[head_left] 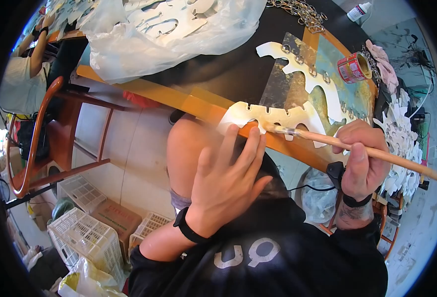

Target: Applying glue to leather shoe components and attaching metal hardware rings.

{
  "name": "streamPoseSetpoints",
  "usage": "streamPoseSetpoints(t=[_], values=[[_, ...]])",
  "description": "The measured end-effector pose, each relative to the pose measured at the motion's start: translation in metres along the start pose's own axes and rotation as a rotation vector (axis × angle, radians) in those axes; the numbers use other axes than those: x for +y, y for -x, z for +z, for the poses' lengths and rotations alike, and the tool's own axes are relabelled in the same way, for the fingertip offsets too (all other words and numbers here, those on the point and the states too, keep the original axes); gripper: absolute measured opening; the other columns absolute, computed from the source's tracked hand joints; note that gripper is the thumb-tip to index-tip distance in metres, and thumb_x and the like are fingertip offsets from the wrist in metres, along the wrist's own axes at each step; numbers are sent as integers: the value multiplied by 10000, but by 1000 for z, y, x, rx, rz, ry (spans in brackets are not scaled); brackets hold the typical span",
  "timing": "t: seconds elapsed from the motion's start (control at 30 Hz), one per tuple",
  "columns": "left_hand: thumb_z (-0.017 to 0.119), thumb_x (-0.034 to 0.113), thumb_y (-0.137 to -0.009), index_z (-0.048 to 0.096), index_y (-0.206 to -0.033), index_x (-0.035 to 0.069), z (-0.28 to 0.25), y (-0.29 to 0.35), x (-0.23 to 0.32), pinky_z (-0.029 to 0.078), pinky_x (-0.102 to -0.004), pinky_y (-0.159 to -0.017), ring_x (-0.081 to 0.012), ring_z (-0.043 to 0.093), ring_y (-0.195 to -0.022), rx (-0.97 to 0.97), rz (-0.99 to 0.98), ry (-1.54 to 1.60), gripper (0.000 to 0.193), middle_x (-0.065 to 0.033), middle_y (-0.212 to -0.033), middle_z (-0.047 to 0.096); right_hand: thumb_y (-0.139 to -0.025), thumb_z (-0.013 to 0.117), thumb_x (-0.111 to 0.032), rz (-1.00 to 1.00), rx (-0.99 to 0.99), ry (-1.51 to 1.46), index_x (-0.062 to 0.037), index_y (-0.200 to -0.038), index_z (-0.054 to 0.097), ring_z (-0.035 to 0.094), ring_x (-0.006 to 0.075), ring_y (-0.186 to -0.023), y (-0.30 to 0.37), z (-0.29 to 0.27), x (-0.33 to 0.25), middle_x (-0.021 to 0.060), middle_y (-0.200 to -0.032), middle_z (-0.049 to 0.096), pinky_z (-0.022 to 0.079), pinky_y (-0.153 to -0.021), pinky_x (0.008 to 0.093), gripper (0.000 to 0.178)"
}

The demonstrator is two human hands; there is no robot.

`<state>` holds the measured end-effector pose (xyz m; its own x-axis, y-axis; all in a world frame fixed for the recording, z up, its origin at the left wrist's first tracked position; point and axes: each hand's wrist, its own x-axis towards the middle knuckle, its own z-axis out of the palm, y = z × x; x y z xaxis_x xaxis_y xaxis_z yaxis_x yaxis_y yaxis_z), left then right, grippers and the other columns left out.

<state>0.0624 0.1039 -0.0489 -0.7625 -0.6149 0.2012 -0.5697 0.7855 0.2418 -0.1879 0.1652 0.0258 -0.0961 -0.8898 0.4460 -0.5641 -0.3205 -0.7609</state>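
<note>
Dark tabletop (235,74) with a tan edge fills the upper middle of my feed. At center, along that edge, I see the cream-white piece (278,119): thin, smooth, curved, with slots and rounded cutouts. My left hand (223,183) is spread, gripping nothing, fingertips at the piece's lower left; my right hand (362,151) closes round a wooden-handled brush (317,136), bristles at the piece. Upper right, the red can (353,68) carries printing; pale characters mark the black shirt (297,252).

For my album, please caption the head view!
Right hand holds a brush to a notched white piece, left hand at its edge.
</note>
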Motion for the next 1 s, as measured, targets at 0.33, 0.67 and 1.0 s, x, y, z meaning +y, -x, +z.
streamPoseSetpoints(t=[0.33, 0.67, 1.0], values=[[706, 497, -949, 607, -1520, 115, 0, -3, -2, 293, -469, -1104, -315, 429, -1507, -5, 0, 34, 694, -32, -1629, 515, -1067, 520, -122, -50, 179, 25, 31, -1020, 613, 556, 185, -658, 0, 0, 10, 130, -822, 613, 459, -616, 340, 185], [687, 547, -956, 605, -1519, 123, -5, -1, -4, 288, -468, -1114, -304, 411, -1518, -26, 17, 8, 710, -37, -1624, 514, -1116, 490, -202, -87, 325, 88, 41, -1150, 616, 613, 177, -811, -16, -23, 4, 175, -984, 671, 457, -697, 283, 276], [643, 561, -991, 555, -1557, 151, 0, 4, 2, 265, -460, -1097, -245, 391, -1523, 21, -28, -59, 704, 0, -1639, 490, -1083, 587, -68, 83, 23, 0, 14, -1091, 660, 648, 135, -808, -31, 39, -2, 75, -947, 652, 498, -734, 280, 110]])
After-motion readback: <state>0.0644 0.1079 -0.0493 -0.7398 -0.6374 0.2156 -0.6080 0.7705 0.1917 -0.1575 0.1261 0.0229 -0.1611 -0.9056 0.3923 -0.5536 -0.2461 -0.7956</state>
